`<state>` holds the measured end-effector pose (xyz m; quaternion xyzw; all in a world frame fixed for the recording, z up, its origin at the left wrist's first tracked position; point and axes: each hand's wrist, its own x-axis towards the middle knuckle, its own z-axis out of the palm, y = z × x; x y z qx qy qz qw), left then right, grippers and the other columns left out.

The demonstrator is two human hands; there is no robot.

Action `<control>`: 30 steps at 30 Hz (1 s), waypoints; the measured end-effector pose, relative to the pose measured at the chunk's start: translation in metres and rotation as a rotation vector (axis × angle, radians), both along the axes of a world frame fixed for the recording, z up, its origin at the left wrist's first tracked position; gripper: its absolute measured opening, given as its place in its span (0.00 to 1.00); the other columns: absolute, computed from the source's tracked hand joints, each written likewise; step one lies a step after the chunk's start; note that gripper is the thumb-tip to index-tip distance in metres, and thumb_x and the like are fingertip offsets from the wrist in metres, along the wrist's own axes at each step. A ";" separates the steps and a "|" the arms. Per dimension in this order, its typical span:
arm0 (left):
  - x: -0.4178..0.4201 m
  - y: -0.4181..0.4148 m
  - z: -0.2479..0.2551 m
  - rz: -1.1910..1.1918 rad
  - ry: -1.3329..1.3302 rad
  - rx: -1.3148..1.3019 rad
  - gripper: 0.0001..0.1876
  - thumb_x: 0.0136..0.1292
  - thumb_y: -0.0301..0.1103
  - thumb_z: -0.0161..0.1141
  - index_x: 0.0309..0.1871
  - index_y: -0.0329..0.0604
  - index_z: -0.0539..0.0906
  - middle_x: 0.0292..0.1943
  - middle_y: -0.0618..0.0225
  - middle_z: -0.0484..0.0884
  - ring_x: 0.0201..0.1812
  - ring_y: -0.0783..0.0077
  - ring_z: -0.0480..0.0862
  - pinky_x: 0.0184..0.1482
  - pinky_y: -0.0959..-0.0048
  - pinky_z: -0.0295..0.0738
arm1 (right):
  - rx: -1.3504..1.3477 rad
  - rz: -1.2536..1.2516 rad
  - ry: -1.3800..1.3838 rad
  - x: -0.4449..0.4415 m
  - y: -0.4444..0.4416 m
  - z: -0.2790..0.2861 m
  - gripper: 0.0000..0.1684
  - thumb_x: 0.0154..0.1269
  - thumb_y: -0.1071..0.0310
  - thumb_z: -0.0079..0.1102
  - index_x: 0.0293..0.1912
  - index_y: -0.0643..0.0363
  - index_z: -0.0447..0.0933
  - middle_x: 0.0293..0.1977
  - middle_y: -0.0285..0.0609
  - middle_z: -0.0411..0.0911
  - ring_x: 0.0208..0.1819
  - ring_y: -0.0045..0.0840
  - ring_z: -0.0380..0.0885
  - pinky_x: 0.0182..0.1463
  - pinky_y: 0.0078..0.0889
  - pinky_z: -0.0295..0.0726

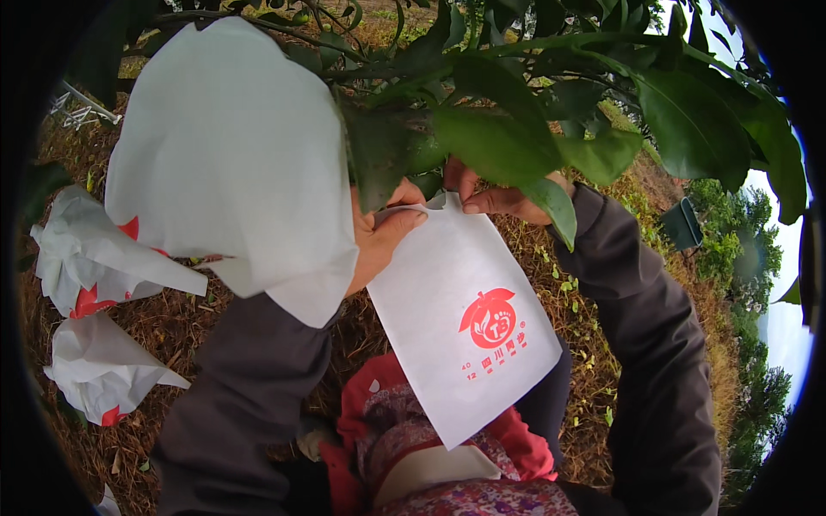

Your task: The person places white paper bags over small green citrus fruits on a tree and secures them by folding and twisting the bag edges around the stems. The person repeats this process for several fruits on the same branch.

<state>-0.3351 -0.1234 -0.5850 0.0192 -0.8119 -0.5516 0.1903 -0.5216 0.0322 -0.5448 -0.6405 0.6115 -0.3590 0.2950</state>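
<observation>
A flat white paper bag (419, 290) with a red fruit logo and printed writing hangs between my hands. My left hand (381, 238) pinches its top edge at the left, thumb on the near side. At the right corner of the same edge, my right hand (503, 197) grips the paper between thumb and fingers. A small notch shows in the rim between them. Green leaves (497, 142) partly cover my right hand and the fingertips of my left. Whatever is behind the bag's mouth is hidden by foliage.
A large white bag (226, 148) hangs close on the left, overlapping my left wrist. Two crumpled white bags (97, 251) (110, 367) hang beyond it. Leafy branches (697, 122) cross the top. Dry straw covers the ground (361, 329). A dark green container (682, 224) is at the right.
</observation>
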 end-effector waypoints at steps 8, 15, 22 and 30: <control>0.006 0.000 0.003 -0.109 -0.009 0.118 0.05 0.59 0.22 0.63 0.38 0.33 0.81 0.32 0.73 0.81 0.35 0.84 0.78 0.40 0.81 0.73 | 0.054 0.123 0.184 0.014 -0.003 0.018 0.14 0.53 0.65 0.70 0.39 0.58 0.79 0.38 0.37 0.77 0.51 0.34 0.71 0.58 0.40 0.66; 0.005 -0.004 -0.006 -0.027 0.001 0.107 0.08 0.61 0.22 0.62 0.43 0.33 0.80 0.36 0.71 0.82 0.37 0.83 0.78 0.42 0.80 0.74 | -0.083 0.045 0.023 0.010 -0.006 0.008 0.12 0.53 0.68 0.70 0.35 0.60 0.76 0.34 0.38 0.76 0.38 0.26 0.74 0.41 0.31 0.73; -0.013 -0.001 -0.027 0.210 0.282 0.084 0.09 0.58 0.23 0.65 0.42 0.33 0.80 0.37 0.71 0.79 0.39 0.81 0.77 0.42 0.80 0.74 | 0.075 -0.068 -0.196 -0.017 -0.014 0.010 0.25 0.51 0.73 0.72 0.50 0.60 0.74 0.41 0.35 0.78 0.43 0.19 0.75 0.47 0.26 0.76; -0.053 -0.004 -0.033 0.420 0.291 0.153 0.11 0.58 0.19 0.59 0.46 0.37 0.78 0.41 0.66 0.81 0.43 0.74 0.81 0.45 0.73 0.74 | -0.044 0.093 -0.485 -0.064 -0.040 -0.003 0.22 0.65 0.66 0.60 0.56 0.62 0.71 0.50 0.40 0.75 0.47 0.21 0.74 0.50 0.27 0.76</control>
